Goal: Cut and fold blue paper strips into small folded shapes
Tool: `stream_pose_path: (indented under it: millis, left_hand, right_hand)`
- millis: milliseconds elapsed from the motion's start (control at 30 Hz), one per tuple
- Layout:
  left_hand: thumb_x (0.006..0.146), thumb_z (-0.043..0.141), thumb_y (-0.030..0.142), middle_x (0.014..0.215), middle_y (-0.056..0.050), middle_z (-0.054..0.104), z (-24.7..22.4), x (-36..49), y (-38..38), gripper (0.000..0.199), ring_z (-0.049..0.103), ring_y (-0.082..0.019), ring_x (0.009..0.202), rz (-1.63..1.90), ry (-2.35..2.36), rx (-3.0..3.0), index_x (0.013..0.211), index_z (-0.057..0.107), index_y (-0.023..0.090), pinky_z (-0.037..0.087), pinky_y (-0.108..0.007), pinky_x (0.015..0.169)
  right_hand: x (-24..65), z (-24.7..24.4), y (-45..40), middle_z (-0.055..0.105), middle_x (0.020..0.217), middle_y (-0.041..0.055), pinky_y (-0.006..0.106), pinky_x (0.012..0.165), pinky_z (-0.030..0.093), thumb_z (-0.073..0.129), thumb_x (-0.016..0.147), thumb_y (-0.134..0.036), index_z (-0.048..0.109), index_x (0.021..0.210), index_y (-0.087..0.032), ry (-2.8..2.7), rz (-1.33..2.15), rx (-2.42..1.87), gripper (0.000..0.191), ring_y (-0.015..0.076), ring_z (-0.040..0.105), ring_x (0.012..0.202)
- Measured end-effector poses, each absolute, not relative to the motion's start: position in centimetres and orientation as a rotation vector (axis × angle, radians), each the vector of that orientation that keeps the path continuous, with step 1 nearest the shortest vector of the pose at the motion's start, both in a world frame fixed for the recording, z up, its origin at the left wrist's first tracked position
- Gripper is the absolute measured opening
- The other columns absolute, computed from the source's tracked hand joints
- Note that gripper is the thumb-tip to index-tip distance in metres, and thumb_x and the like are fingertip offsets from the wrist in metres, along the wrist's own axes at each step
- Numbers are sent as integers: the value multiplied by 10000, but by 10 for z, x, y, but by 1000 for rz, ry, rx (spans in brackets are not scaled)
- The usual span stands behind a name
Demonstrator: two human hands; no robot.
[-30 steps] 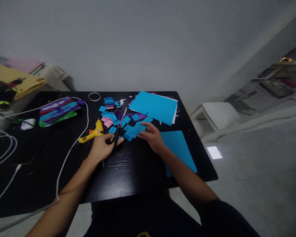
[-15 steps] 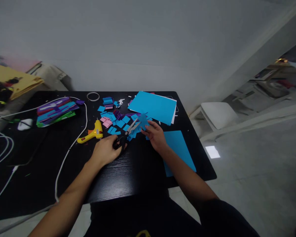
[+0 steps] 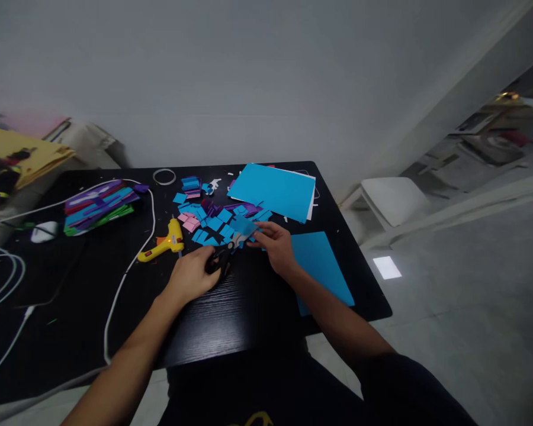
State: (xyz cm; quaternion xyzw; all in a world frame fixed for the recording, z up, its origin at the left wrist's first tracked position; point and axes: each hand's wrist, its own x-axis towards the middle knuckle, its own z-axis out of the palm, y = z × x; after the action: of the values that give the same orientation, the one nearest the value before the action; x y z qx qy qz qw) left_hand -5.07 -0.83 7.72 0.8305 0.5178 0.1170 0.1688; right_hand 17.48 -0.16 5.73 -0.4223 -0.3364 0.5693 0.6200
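Yellow glue gun (image 3: 173, 235) near left hand (image 3: 192, 273), white cable (image 3: 153, 214) alongside

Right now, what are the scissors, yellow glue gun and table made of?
Scissors: blades probably metal, smooth grey; black handles perhaps plastic.
Glue gun: likely hard plastic, evenly bright yellow.
Table: fine grain lines, soft shine; maybe wood or wood-look laminate.

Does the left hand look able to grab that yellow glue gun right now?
Probably, though not freely: the yellow glue gun lies close beside the left hand with nothing visible blocking the way, but that hand is holding scissors.
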Motion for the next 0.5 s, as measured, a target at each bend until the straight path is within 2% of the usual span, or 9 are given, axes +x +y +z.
stream_pose_path:
  millis: [267,500]
  left_hand:
    - [890,536,447,708,-20,593,76,-53,-8,283,577,-195,638,363,1401,2350,730,471,223,348,-297,609]
    - [871,558,471,675,-2,544,76,-55,-8,324,528,-172,600,376,1366,2287,697,444,223,336,-285,590]
  right_hand:
    - [173,65,-6,749,828,-8,370,726,669,871,692,-356,769,921,-234,-799,1313,-950,279,183,722,796]
    - [171,71,-10,749,837,-11,399,746,682,876,689,-380,770,918,-239,-796,1318,-924,289,194,726,817]
